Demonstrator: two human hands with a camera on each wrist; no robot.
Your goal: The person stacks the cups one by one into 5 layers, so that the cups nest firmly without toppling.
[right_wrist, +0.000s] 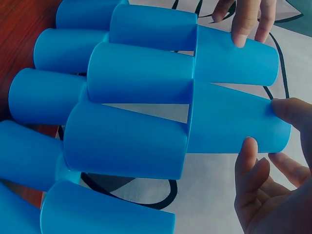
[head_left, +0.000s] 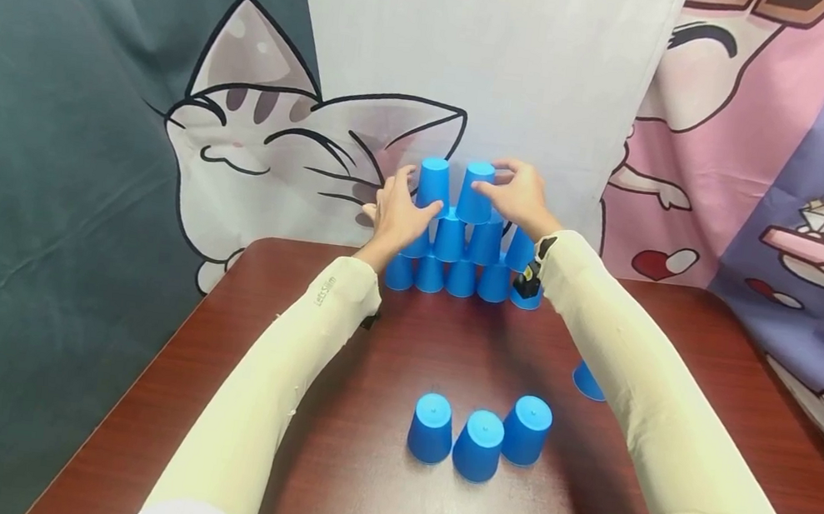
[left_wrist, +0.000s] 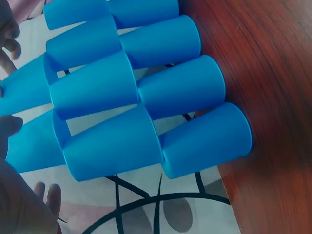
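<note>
Blue tapered cups, inverted, stacked in tiers on a wood-grain worktop (head_left: 328,483); judged well advanced, unfinished.
Done: bottom row (head_left: 460,280) of five, second row (head_left: 484,244) of four, third tier of two. Left over: three loose cups (head_left: 477,448) grouped in front, one outlying cup (head_left: 587,383) partly behind the right sleeve (head_left: 640,381). Right hand (head_left: 525,198): thumb and fingers pinching the right top cup (head_left: 472,200). Left hand (head_left: 401,214): loosely cupped, part open beside the left top cup (head_left: 433,180), no grip evident. Cups smooth, apparently plastic, rims down; sleeve cream, softly wrinkled; backdrop (head_left: 492,64) creased, cartoon-printed cloth.
</note>
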